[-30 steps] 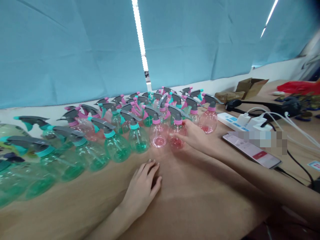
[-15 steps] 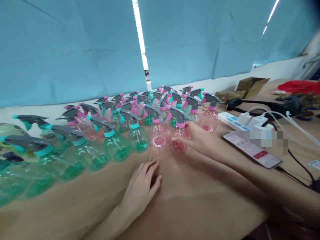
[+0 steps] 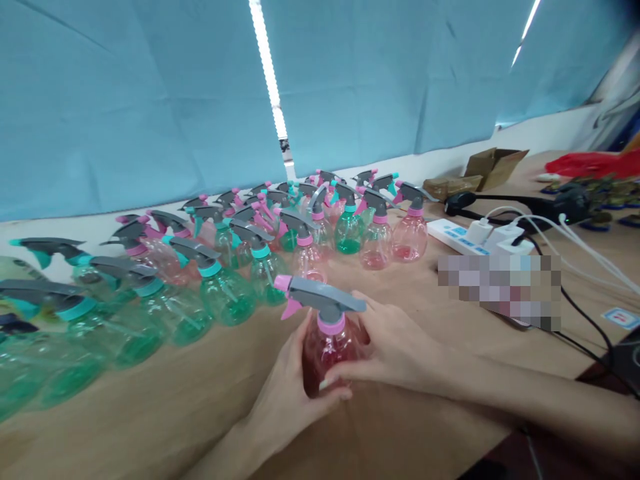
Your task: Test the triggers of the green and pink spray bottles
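Note:
A clear pink spray bottle (image 3: 334, 341) with a grey and pink trigger head is between my two hands, close to me over the table. My right hand (image 3: 385, 340) wraps its right side, the thumb across the front. On the other side my left hand (image 3: 287, 383) curves round the bottle, thumb low in front and fingers along its left. Both hands are closed about it; the far fingertips are hidden. Just behind stands another pink spray bottle (image 3: 310, 257), with a green spray bottle (image 3: 269, 270) to its left.
Several more green and pink spray bottles crowd the table (image 3: 400, 427) at the back and left, such as a green one (image 3: 230, 293). At right lie a white power strip (image 3: 455, 237) with plugs and cables, a phone, a black headset (image 3: 505, 202) and an opened cardboard box (image 3: 495, 167).
The pink spray bottle has come out of the front row towards me in my right hand. My left hand, which rested on the table, has risen and closed on it too.

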`<state>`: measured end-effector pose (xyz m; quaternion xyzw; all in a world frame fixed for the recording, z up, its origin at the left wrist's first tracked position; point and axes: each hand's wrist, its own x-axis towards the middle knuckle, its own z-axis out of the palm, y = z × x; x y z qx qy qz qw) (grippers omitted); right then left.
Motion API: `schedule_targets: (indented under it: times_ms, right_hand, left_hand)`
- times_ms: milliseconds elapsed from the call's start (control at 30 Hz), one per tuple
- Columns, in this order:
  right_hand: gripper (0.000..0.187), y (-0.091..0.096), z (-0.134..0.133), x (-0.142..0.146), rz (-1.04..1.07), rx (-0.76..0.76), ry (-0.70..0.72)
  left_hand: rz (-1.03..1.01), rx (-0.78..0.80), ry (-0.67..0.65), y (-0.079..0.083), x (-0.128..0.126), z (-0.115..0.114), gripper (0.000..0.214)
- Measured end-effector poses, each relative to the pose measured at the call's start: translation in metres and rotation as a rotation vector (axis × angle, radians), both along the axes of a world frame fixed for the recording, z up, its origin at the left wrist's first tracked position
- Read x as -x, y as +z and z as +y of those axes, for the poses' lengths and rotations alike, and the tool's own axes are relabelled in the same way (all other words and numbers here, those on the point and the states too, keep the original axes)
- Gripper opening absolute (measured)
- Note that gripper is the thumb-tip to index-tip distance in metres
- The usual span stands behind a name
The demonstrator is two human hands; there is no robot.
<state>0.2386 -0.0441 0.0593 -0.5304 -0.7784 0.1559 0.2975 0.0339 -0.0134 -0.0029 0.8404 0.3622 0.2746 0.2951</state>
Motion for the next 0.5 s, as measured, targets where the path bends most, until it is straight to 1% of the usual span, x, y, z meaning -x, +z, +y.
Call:
schedule_targets:
  times_ms: [67, 133, 233, 300, 367, 500]
  right_hand:
    - [0.058, 0.004, 0.002, 0.000, -0.001, -0.042, 0.016]
    - [0.053, 0.008, 0.007, -0.001, 0.021, -0.080, 0.026]
    - [0.044, 0.014, 0.015, -0.003, 0.122, -0.037, 0.103]
    - [0.043, 0.019, 0.019, -0.002, 0.249, 0.024, 0.178]
    - [0.043, 0.024, 0.021, 0.001, 0.339, 0.047, 0.228]
    - [0.026, 0.028, 0.023, 0.011, 0.353, 0.018, 0.243]
  left_hand:
    - [-0.010, 0.037, 0.005, -0.001, -0.001, -0.002, 0.089]
    - [-0.017, 0.038, -0.007, 0.000, -0.002, -0.002, 0.087]
    - [0.012, -0.011, -0.018, 0.003, -0.003, -0.001, 0.085]
    - [0.059, -0.056, -0.006, 0.004, -0.005, -0.001, 0.086]
    - [0.101, -0.086, -0.010, 0.003, -0.006, -0.001, 0.087]
    - [0.117, -0.144, -0.052, 0.000, -0.011, 0.000, 0.086]
